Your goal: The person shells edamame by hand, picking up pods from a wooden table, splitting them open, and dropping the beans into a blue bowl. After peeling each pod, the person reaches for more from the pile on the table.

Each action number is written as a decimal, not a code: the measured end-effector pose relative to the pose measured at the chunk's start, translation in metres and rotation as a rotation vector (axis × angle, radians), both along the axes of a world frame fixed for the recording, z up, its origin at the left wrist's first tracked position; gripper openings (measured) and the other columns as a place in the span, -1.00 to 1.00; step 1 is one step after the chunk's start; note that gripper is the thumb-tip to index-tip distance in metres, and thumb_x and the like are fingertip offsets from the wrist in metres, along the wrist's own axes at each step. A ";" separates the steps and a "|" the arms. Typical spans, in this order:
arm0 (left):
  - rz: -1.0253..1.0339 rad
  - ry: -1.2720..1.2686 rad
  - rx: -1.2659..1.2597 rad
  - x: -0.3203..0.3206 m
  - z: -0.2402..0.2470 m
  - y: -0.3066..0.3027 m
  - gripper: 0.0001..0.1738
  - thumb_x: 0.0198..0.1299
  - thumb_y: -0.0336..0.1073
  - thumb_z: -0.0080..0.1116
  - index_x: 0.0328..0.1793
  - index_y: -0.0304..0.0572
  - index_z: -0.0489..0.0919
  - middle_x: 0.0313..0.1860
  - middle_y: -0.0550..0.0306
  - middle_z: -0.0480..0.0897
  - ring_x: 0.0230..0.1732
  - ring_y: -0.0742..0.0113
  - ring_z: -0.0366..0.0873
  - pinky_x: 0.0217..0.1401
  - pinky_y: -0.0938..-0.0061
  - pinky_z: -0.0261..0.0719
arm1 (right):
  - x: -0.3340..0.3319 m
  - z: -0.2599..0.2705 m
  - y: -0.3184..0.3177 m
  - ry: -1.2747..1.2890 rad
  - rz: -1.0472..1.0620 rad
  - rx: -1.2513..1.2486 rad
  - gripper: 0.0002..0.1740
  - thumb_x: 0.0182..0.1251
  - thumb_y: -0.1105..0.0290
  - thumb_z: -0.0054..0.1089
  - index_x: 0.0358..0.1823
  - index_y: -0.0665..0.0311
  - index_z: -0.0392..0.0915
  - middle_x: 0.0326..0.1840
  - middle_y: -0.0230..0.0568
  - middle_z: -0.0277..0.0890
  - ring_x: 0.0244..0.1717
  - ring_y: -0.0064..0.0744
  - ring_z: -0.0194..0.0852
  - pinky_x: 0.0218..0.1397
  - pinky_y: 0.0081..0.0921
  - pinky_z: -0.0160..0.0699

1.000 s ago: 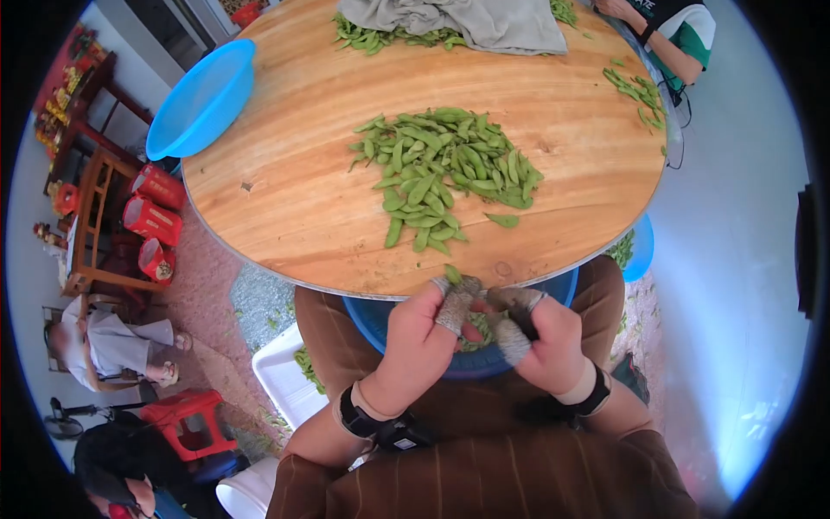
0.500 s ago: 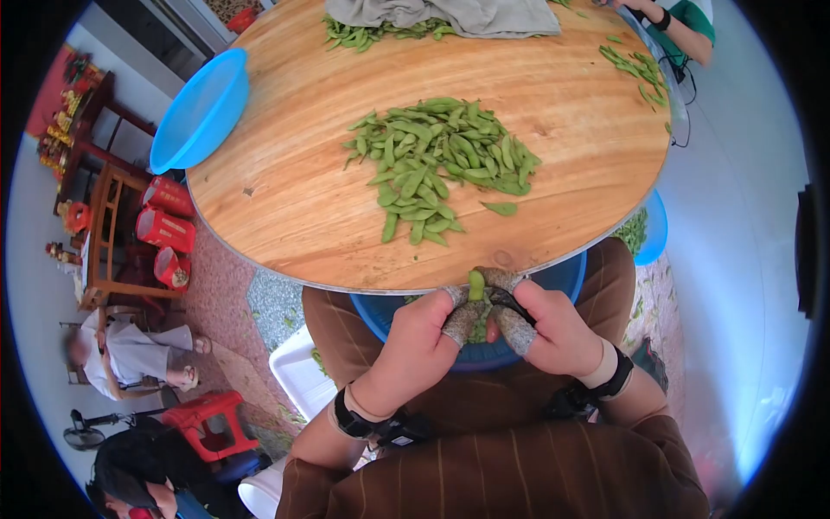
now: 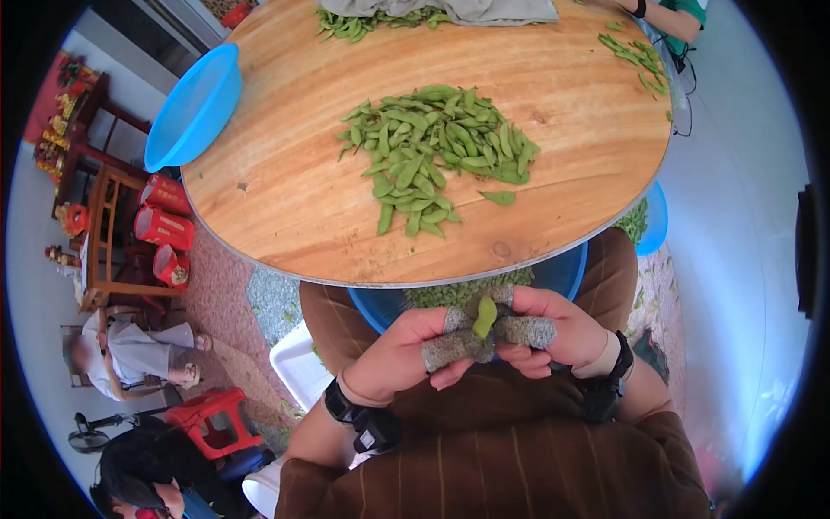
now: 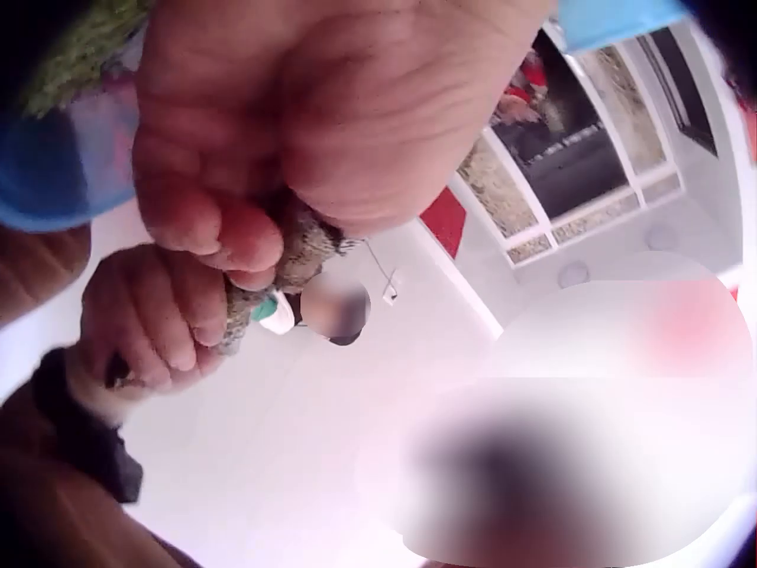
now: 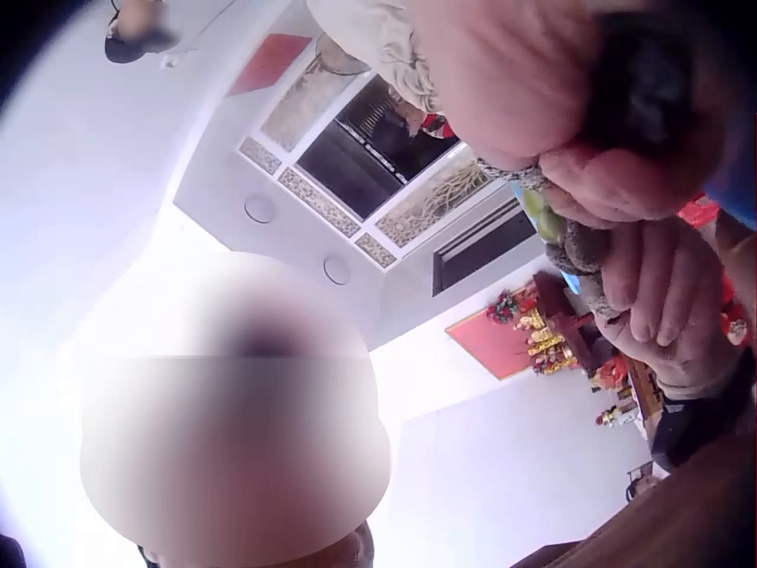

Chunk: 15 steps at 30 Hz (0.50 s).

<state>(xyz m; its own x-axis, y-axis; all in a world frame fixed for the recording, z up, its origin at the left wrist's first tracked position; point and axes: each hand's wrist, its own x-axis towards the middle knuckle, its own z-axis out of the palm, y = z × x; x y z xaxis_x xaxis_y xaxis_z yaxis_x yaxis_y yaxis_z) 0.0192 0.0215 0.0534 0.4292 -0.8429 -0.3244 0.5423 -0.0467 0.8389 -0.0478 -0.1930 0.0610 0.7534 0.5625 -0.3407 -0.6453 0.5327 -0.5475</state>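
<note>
In the head view my left hand pinches a green soybean pod between thumb and forefinger, both wrapped in grey finger covers. My right hand, covered the same way on thumb and forefinger, meets it at the pod. Its other fingers curl round a small black object, seen in the right wrist view, its kind mostly hidden in the fist. Both hands are over the lap, in front of a blue basin holding small green beans. A heap of pods lies on the wooden table.
The table's rounded edge overhangs the basin. A single pod lies beside the heap. A light-blue basin leans at the table's left, another blue basin stands right. A white tray is by the left knee. Other people sit nearby.
Both hands have drawn back from the table edge toward the body, bringing the pod along. More of the beans in the basin shows. The heap on the table looks the same.
</note>
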 end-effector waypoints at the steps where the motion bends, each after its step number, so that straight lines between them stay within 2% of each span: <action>1: 0.005 0.201 -0.119 0.000 -0.001 0.001 -0.89 0.36 -0.40 -0.01 -0.17 -0.29 0.51 -0.47 0.29 0.50 -0.54 0.62 0.38 -0.49 0.70 0.36 | 0.000 -0.004 0.002 0.004 -0.005 0.005 -0.73 0.46 0.30 -0.04 0.10 0.21 0.37 -0.49 -0.49 0.30 -0.64 -0.76 0.15 -0.62 -0.75 0.20; 2: 0.002 0.203 -0.117 0.000 -0.005 0.001 -0.89 0.36 -0.40 -0.01 -0.17 -0.29 0.51 -0.47 0.29 0.50 -0.54 0.62 0.38 -0.49 0.70 0.36 | 0.001 -0.011 0.003 -0.107 -0.040 -0.133 -0.72 0.46 0.29 -0.03 0.10 0.24 0.36 -0.48 -0.47 0.32 -0.64 -0.75 0.16 -0.62 -0.75 0.22; 3: 0.014 -0.019 -0.008 0.000 -0.011 -0.002 -0.88 0.37 -0.40 -0.04 -0.16 -0.27 0.51 -0.47 0.29 0.50 -0.53 0.61 0.39 -0.49 0.70 0.36 | 0.002 -0.015 0.003 -0.219 -0.073 -0.273 -0.71 0.46 0.28 -0.02 0.09 0.26 0.35 -0.48 -0.45 0.33 -0.65 -0.74 0.18 -0.62 -0.74 0.23; 4: 0.027 -0.240 0.100 0.000 -0.014 -0.003 -0.87 0.38 -0.39 -0.06 -0.15 -0.26 0.51 -0.47 0.29 0.50 -0.53 0.60 0.39 -0.48 0.70 0.36 | 0.002 -0.016 0.002 -0.219 -0.073 -0.274 -0.71 0.46 0.28 -0.02 0.09 0.26 0.35 -0.48 -0.45 0.33 -0.65 -0.74 0.18 -0.62 -0.74 0.23; 7: -0.032 -0.151 0.053 0.002 -0.011 0.002 -0.86 0.39 -0.38 -0.07 -0.12 -0.25 0.50 -0.47 0.30 0.50 -0.53 0.59 0.39 -0.48 0.68 0.37 | 0.002 -0.015 -0.001 -0.287 -0.022 -0.306 -0.72 0.46 0.27 0.00 0.05 0.28 0.36 -0.48 -0.44 0.33 -0.65 -0.74 0.19 -0.62 -0.73 0.23; 10: -0.101 -0.083 -0.028 0.006 -0.017 0.003 -0.88 0.38 -0.39 -0.06 -0.09 -0.24 0.49 -0.46 0.30 0.50 -0.53 0.59 0.39 -0.47 0.66 0.38 | 0.008 -0.007 -0.002 -0.224 -0.092 -0.359 -0.74 0.43 0.25 0.05 -0.03 0.27 0.38 -0.53 -0.45 0.32 -0.67 -0.73 0.18 -0.63 -0.73 0.23; 13: -0.043 -0.060 -0.020 0.001 -0.017 -0.006 -0.88 0.36 -0.41 -0.05 -0.11 -0.24 0.50 -0.46 0.30 0.50 -0.52 0.58 0.41 -0.46 0.64 0.39 | 0.011 -0.023 0.001 -0.305 -0.071 -0.317 -0.75 0.38 0.26 0.13 -0.08 0.28 0.43 -0.59 -0.47 0.33 -0.69 -0.73 0.19 -0.63 -0.72 0.21; 14: -0.045 -0.062 -0.021 -0.002 -0.016 -0.010 -0.88 0.36 -0.41 -0.05 -0.11 -0.24 0.50 -0.46 0.30 0.50 -0.52 0.58 0.41 -0.46 0.64 0.39 | 0.012 -0.026 0.002 -0.320 -0.125 -0.413 -0.75 0.36 0.27 0.17 -0.10 0.29 0.46 -0.60 -0.48 0.35 -0.68 -0.74 0.21 -0.63 -0.72 0.20; 15: 0.067 -0.315 0.083 -0.008 -0.014 -0.014 -0.87 0.37 -0.39 -0.06 -0.11 -0.25 0.50 -0.46 0.29 0.51 -0.52 0.57 0.42 -0.45 0.64 0.39 | 0.012 -0.027 0.003 -0.332 -0.178 -0.508 -0.75 0.34 0.27 0.21 -0.13 0.30 0.49 -0.61 -0.49 0.36 -0.68 -0.75 0.23 -0.63 -0.73 0.19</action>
